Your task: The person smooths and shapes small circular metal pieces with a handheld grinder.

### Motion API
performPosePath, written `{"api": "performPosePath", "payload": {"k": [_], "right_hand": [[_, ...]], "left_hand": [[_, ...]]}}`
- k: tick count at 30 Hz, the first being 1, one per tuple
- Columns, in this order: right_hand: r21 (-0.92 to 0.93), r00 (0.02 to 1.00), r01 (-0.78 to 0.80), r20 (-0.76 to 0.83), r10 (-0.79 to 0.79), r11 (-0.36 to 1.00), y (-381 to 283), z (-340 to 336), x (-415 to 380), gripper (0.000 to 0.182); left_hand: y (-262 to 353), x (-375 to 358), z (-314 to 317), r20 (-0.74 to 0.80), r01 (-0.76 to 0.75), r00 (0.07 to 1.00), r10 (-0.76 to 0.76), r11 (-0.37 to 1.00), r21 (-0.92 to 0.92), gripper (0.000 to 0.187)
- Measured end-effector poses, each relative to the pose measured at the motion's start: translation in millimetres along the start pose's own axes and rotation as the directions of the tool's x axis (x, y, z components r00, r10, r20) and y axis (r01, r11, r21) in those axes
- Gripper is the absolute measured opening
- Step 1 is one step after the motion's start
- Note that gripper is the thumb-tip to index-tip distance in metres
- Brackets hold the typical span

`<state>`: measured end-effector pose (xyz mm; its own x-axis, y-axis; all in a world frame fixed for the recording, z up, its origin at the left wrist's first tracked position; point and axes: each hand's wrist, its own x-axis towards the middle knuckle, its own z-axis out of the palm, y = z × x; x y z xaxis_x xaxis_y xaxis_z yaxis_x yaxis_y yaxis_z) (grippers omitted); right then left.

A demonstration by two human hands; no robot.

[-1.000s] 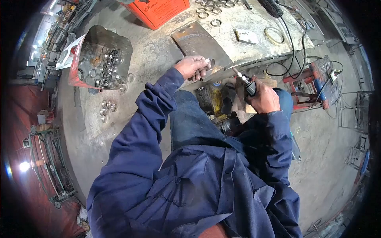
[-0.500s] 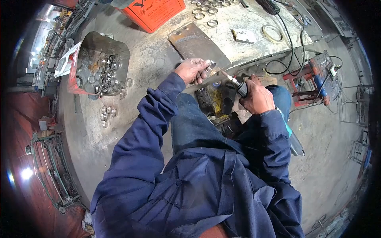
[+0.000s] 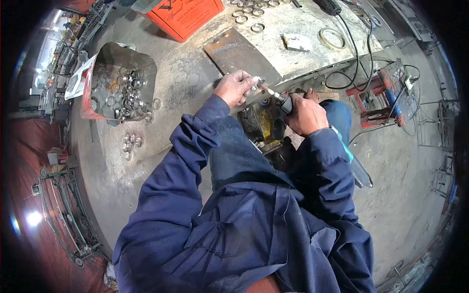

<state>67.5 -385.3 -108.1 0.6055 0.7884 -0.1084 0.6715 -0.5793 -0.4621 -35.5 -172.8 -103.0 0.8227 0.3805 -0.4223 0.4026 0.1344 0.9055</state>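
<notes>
Between the thumb and fingers of my left hand (image 3: 234, 89) is a small metal ring (image 3: 260, 80), held just past the near edge of a flat steel plate (image 3: 242, 53). My right hand (image 3: 308, 116) is wrapped round the black collar of a handheld die grinder (image 3: 286, 103), whose teal body runs back under the wrist. The grinder's narrow tip points left and sits right at the ring. My fingers hide part of the ring. Under both hands, the bench edge drops to a dark, cluttered space with a yellow piece (image 3: 265, 124).
To the left, a cut-open can (image 3: 110, 58) holds many metal rings, with several stacked rings (image 3: 131, 142) nearby. A red-orange can (image 3: 188, 19) stands at the back. Loose rings (image 3: 257, 28), a large ring (image 3: 333, 39) and a corded tool (image 3: 328, 6) lie on the bench. A red stand (image 3: 376, 93) is at right.
My right hand has moved left with the die grinder, bringing its tip up to the ring. My left hand has turned the ring slightly and stays nearly in place.
</notes>
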Motion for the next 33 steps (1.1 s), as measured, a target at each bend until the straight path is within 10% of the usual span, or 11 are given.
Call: {"api": "performPosePath", "payload": {"k": [33], "right_hand": [[-0.057,0.989,-0.040,0.139,0.047,0.998,-26,7,17,0.035]], "left_hand": [[-39,-7,5,-0.094,-0.176,0.982,0.162,0.970,-0.166,0.026]]}}
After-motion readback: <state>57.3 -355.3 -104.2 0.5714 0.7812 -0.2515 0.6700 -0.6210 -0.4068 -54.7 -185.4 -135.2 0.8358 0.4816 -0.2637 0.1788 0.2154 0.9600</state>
